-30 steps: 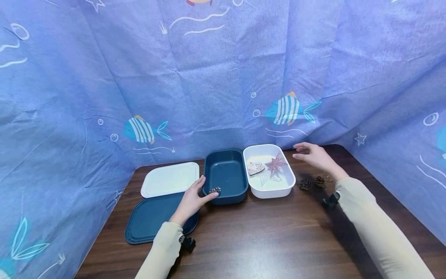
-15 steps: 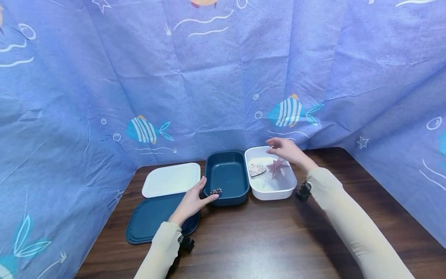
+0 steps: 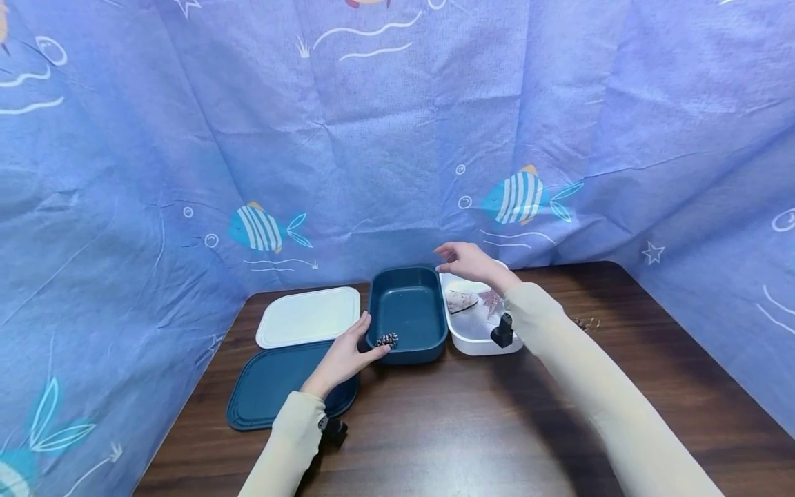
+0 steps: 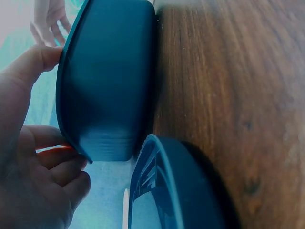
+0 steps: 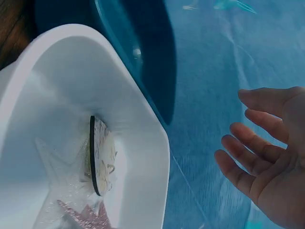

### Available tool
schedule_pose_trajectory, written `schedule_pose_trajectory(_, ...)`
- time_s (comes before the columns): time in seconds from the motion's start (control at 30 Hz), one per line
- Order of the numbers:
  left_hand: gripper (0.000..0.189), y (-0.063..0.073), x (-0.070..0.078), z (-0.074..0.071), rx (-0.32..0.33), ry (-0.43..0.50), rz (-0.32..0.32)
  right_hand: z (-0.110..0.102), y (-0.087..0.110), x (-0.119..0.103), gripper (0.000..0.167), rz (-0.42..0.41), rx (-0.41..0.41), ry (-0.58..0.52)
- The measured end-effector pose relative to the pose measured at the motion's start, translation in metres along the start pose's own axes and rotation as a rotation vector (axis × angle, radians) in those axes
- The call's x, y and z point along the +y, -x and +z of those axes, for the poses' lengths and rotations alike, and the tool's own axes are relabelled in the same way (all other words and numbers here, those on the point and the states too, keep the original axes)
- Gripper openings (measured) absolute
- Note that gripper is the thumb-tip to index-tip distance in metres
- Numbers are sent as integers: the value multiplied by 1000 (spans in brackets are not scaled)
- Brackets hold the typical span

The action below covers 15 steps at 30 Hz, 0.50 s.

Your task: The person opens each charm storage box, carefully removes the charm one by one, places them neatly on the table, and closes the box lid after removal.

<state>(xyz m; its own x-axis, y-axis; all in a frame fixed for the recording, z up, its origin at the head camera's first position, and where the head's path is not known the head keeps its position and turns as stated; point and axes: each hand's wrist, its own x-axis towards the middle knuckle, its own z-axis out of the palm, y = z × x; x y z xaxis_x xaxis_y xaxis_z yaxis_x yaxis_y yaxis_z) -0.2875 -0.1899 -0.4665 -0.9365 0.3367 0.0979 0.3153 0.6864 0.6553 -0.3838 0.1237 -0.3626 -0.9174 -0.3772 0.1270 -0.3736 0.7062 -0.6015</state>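
Observation:
My left hand grips the near left corner of a dark blue box, thumb and fingers at its rim. Inside that corner lies a small pine cone. Fingers parted and holding nothing, my right hand hovers by the back edges of the blue box and the white box beside it. Within the white box are a flat, dark-edged printed ornament, a pink glitter star and a clear star. My right wrist and sleeve hide part of the white box.
A white lid and a dark blue lid lie left of the boxes on the wooden table. Beyond my right sleeve, a brown pine cone shows partly. A blue curtain with fish prints hangs behind.
My right hand has swept left, from right of the white box across to where the two boxes meet at the back. My left hand stays on the blue box.

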Motion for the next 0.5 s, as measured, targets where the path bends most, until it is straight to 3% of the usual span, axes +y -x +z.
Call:
schedule_pose_trajectory(0.3,92,2,-1,4,-18,44,-30,29,-17,-22,42,-126,-151,178)
schedule_pose_trajectory(0.5,93,0,-1,-2,-13,51,-33,48,-19,-38,39,-188,-258,216)
